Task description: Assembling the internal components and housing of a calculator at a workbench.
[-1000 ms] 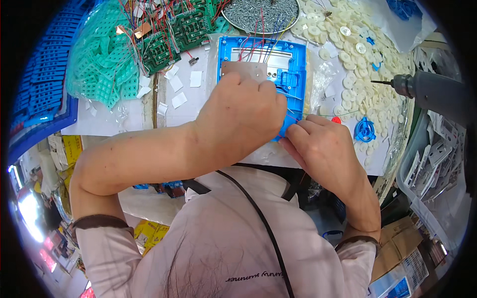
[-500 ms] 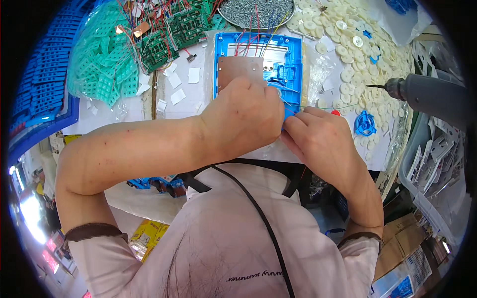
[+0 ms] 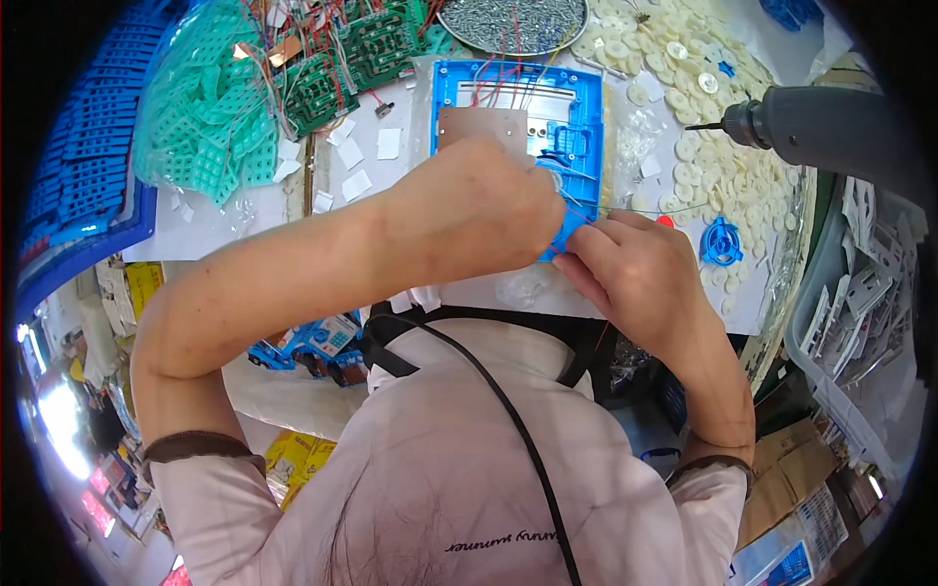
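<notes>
A blue plastic housing [image 3: 593, 122] lies in front of me, holding a brown circuit board [image 3: 474, 124] and several thin coloured wires. My left hand [image 3: 493, 200] is closed over its near part, beside a round blue piece [image 3: 553, 161]; its fingertips are hidden beneath the hand. Close by on the right, my right hand [image 3: 640, 273] has its fingers curled together at the housing's near right corner. What either hand grips is hidden. A thin green wire [image 3: 679, 208] stretches rightward from between the hands.
Green circuit boards [image 3: 376, 49], turquoise moulded pads [image 3: 210, 107] and blue parts [image 3: 88, 127] lie left. A screw tray [image 3: 513, 24] stands at the back. White discs [image 3: 699, 127] and a blue ring part [image 3: 721, 242] lie right, below a grey electric screwdriver [image 3: 816, 127].
My left elbow has moved slightly inward, and the left hand remains over the housing. The screwdriver has shifted left and up in view. The bench appears shifted slightly right.
</notes>
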The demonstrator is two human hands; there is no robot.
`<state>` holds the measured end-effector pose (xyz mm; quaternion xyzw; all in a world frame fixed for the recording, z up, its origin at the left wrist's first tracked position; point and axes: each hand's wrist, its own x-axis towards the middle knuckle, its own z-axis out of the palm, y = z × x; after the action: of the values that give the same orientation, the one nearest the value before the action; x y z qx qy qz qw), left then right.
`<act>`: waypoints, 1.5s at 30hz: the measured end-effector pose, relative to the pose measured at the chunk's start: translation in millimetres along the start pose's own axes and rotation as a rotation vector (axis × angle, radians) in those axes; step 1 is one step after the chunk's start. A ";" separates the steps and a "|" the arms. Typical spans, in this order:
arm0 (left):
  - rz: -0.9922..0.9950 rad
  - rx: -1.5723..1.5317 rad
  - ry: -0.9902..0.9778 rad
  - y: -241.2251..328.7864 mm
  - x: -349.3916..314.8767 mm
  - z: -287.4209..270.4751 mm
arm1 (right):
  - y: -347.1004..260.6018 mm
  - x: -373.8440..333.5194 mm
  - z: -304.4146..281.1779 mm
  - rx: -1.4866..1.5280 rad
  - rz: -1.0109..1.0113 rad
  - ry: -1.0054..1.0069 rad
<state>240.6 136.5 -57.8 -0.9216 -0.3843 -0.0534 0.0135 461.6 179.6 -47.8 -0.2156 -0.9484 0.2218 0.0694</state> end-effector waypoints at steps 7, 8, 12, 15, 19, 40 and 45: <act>-0.143 -0.040 0.099 8.3 -7.9 13.9 | -3.1 -0.2 -1.5 -0.009 0.029 -0.025; -0.162 -0.064 0.124 8.7 -10.7 17.4 | -2.8 -0.3 -1.0 -0.007 0.032 -0.022; -0.226 -0.145 0.166 7.1 -19.5 20.2 | -3.3 -1.9 -0.3 -0.005 0.033 0.000; -0.224 -0.196 0.157 9.2 -26.5 18.2 | -1.7 -5.7 2.7 -0.018 0.012 0.043; -0.270 -0.268 0.153 17.2 -34.4 14.3 | -1.6 -8.5 4.5 -0.040 -0.018 0.070; -0.109 -0.502 0.200 16.4 -53.2 24.9 | 17.9 -6.9 6.2 -0.051 -0.247 0.107; -0.100 -0.505 0.172 13.6 -54.1 23.8 | 0.3 7.1 -2.8 -0.203 -0.198 -0.029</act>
<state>214.5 90.2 -87.1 -0.8677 -0.4014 -0.2261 -0.1867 456.0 184.1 -45.3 -0.1236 -0.9836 0.1197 0.0550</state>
